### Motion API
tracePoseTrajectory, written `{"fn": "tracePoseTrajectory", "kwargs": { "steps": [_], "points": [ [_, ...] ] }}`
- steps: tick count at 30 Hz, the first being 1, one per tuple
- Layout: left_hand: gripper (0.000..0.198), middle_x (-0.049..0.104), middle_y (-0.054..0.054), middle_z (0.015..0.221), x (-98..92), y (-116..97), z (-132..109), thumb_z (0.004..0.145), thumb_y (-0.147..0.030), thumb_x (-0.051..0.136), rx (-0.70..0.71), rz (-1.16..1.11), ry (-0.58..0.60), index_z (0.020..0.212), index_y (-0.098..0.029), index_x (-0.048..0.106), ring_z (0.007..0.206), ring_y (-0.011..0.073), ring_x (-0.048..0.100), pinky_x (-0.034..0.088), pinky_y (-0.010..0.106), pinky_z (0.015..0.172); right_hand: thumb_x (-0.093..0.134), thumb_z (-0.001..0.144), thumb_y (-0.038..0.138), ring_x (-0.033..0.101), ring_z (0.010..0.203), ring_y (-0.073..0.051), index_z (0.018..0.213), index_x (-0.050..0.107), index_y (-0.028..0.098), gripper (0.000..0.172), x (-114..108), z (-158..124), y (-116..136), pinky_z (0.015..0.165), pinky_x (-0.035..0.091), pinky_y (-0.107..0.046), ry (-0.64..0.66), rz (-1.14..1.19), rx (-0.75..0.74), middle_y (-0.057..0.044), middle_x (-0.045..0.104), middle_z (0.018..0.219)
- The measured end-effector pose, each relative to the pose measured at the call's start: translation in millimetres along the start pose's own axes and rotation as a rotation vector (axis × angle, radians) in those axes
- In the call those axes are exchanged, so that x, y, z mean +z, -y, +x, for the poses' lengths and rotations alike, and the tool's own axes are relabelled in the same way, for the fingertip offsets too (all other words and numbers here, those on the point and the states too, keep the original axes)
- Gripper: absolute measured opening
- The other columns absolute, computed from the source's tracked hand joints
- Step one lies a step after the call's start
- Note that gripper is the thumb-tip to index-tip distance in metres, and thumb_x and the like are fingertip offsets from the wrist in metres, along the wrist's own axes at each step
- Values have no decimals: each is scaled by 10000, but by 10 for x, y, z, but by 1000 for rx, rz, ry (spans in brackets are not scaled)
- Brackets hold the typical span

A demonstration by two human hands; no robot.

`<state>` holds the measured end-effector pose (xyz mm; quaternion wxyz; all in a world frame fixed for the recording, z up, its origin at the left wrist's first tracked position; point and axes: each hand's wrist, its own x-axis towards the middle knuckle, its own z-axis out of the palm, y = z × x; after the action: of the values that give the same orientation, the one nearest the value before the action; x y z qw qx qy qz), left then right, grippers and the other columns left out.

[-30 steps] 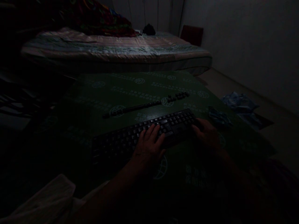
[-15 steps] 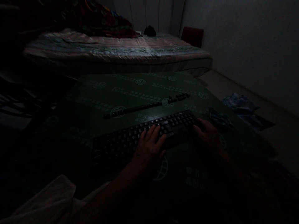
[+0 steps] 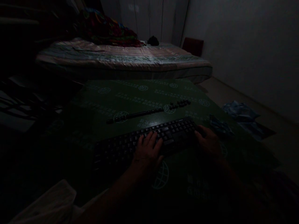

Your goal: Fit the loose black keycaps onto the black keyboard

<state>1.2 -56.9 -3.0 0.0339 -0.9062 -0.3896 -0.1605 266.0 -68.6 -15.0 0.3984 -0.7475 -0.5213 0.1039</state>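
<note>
The room is very dark. A black keyboard (image 3: 116,147) lies slanted on a green printed mat (image 3: 140,95). My left hand (image 3: 147,152) rests on the middle of the keyboard, open, with its fingers stretched flat over the keys. My right hand (image 3: 209,143) sits at the keyboard's right end with its fingers curled round that edge. Beyond the keyboard a long dark strip (image 3: 135,114) lies on the mat, with a short row of loose dark keycaps (image 3: 179,103) at its right end.
A bed (image 3: 126,59) with a crumpled colourful blanket (image 3: 105,29) runs along the back. A red chair (image 3: 192,46) stands by the wall. Bluish bags lie on the mat's right edge (image 3: 220,126) and on the floor (image 3: 239,109). A pale cloth (image 3: 46,205) is at the bottom left.
The whole scene sits a little lower in the picture as my head tilted up. Both hands stay on the keyboard; my left fingers have drawn back slightly.
</note>
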Motion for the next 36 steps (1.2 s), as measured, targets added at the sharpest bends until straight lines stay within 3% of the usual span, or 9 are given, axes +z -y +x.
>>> {"fn": "tracePoseTrajectory", "kwargs": {
  "steps": [4,13,19,24,31,36],
  "points": [
    [491,472,219,1358,0,72,-42,769,-278,638,-15,14,38,1228,-133,542,1258,385,423,329,603,989,502,758,437,602,994,-247,1079,645,161,446,43,-9,63,880,468,-408,19,51,72,-115,646,1087],
    [490,487,201,1351,1,119,-86,788,-310,612,-34,30,38,1244,-151,533,1252,369,434,343,582,990,478,744,473,585,1024,-257,1089,632,124,515,90,-10,109,913,446,-424,54,105,75,-134,633,1105],
    [498,462,185,1378,17,161,-141,806,-301,588,-14,43,7,1278,-171,498,1265,355,420,342,570,997,500,755,467,592,1030,-249,1093,626,153,478,98,-10,93,896,464,-415,79,137,92,-117,635,1119],
    [500,474,165,1371,51,157,-168,791,-301,603,-54,41,-46,1265,-174,504,1272,334,411,321,551,1018,493,800,423,622,964,-229,1042,644,185,371,81,49,39,839,492,-384,93,65,-10,-93,663,1050],
    [480,510,148,1340,258,198,-215,793,-381,598,-32,71,-181,1231,-196,530,1254,316,431,286,528,1029,433,866,293,615,979,-216,1006,655,144,302,141,565,202,864,485,-343,72,-292,-420,-126,668,1043],
    [497,563,148,1278,239,258,-210,812,-512,552,33,127,-245,1196,-196,557,1194,315,485,284,504,1000,454,870,227,597,997,-200,1017,669,200,262,351,1220,493,855,454,-296,193,-439,-506,-89,668,1056]
  ]
}}
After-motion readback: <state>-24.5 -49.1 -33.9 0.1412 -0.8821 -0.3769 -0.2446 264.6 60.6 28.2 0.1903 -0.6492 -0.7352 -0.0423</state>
